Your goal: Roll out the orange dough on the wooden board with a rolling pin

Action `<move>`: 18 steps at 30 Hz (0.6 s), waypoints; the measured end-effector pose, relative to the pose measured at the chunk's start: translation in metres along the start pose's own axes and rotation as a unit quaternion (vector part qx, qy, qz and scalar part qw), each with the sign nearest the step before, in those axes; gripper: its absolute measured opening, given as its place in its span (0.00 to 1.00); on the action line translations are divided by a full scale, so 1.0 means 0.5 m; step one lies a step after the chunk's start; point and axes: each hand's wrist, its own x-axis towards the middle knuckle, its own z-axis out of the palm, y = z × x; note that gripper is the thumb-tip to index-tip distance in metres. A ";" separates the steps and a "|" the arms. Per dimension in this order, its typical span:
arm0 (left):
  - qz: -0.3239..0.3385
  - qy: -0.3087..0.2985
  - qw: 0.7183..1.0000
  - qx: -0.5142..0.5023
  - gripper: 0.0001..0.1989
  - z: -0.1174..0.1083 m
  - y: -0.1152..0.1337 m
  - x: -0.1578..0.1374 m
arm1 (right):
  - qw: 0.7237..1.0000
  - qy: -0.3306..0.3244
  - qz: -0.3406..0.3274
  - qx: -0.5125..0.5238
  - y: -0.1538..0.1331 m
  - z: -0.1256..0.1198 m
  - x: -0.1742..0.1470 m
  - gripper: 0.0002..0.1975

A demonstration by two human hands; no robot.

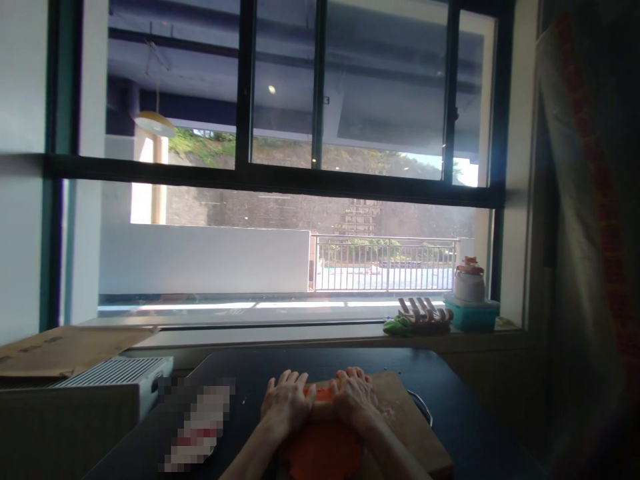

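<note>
No text, label, brand, number or sign can be read

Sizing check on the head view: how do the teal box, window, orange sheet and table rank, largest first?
1. Window
2. Table, partly covered
3. Orange sheet, visible part only
4. Teal box

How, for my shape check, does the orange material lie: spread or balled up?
Spread: the orange material shows as a broad patch between the forearms, reappearing beyond the pale roller.
</note>
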 end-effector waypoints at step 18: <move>0.029 0.038 0.999 0.005 0.28 0.002 0.001 -0.073 | 0.999 0.021 -0.026 -0.012 0.000 0.000 -0.070 0.22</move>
